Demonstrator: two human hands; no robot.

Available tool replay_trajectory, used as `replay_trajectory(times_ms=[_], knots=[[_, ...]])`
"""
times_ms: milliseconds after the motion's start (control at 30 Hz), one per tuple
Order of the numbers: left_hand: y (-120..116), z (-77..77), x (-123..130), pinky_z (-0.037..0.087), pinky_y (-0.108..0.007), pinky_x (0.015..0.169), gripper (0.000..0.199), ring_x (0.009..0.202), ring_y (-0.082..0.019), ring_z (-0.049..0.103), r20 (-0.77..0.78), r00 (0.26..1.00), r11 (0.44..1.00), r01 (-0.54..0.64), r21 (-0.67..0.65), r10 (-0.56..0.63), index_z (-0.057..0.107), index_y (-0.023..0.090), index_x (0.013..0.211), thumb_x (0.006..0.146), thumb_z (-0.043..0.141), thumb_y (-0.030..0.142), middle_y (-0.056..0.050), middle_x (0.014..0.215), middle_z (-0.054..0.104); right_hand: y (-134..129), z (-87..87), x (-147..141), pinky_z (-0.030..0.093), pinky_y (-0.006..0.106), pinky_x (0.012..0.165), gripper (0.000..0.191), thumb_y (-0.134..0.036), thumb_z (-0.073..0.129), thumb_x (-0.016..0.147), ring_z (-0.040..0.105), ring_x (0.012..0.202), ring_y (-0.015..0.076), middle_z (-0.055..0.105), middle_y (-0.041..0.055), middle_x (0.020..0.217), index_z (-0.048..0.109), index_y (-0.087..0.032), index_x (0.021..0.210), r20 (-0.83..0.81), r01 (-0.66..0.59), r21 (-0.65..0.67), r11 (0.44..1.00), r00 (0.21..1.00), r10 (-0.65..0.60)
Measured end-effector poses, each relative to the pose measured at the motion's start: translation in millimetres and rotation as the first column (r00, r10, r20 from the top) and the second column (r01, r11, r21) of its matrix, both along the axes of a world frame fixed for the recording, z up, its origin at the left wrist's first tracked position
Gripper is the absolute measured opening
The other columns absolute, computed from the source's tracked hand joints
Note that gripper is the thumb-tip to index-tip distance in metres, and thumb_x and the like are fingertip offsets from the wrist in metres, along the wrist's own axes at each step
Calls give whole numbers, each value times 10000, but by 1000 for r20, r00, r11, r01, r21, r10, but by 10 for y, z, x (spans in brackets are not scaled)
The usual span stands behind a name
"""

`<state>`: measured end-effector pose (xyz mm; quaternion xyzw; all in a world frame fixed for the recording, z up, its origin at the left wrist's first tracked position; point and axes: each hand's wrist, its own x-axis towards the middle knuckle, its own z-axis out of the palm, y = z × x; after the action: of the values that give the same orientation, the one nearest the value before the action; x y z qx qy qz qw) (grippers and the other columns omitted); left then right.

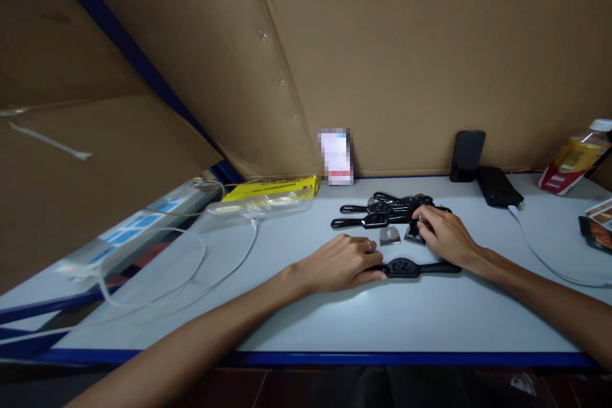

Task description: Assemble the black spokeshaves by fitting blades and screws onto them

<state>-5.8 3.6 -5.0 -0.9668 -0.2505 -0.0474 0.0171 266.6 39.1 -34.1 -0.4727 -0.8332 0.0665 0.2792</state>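
Pale table; pile of black handled tools beyond hands. Left hand grips near tool by left handle. Right hand, fingers bent at pile's near-right edge; grasp unclear.

The pixelated screen of the upright phone is unreadable. The right hand hides part of the glossy black-handled tools; the clear plastic bottle meets the right edge.
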Motion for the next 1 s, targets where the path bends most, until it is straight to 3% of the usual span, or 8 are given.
replay_trajectory(times_ms=[267,500,600,767,867,1000], knots=[[-1,8,12,321,-325,548,488,672,-157,576,-10,1000,1000,-3,-1,3,623,181,844,1083,344,503,-41,757,623,-8,20,-17,552,412,884,335,-122,452,931,657,987,226,645,96,1169,614,-231,1202,-179,-108,90,990,976,123],[-6,18,3,321,-328,539,495,666,-153,574,5,1000,1000,-2,0,2,626,180,842,1083,343,507,-46,757,623,-22,-20,-20,471,572,1078,331,-303,624,924,546,1301,308,615,111,1380,685,-254,1246,43,-171,43,984,985,169],[-4,14,-2,320,-330,541,498,674,-157,581,-1,1000,1000,-5,0,5,627,181,843,1082,340,510,-46,761,628,-3,-73,-12,433,591,1118,416,-336,611,939,460,1407,321,543,114,1495,642,-262,1347,100,-146,42,988,985,141],[-2,13,-1,314,-330,543,509,676,-161,588,-16,1000,1000,-4,7,4,625,180,845,1082,324,515,-44,764,627,46,-158,21,337,630,1173,664,-482,606,938,316,1496,402,435,184,1579,476,-185,1518,182,7,82,997,983,-22],[-3,15,0,308,-330,542,502,677,-164,592,-34,999,1000,-10,5,10,625,180,850,1082,326,510,-45,774,631,99,-179,66,331,643,1166,769,-555,607,920,343,1479,421,446,198,1568,399,-183,1560,191,61,62,996,979,-72],[-2,8,-2,308,-335,544,490,685,-167,592,-38,999,1000,-10,6,10,623,183,857,1079,336,512,-44,781,635,186,-129,145,403,595,1122,661,-477,605,942,471,1393,380,520,177,1507,440,-199,1519,164,40,15,999,986,-42]])
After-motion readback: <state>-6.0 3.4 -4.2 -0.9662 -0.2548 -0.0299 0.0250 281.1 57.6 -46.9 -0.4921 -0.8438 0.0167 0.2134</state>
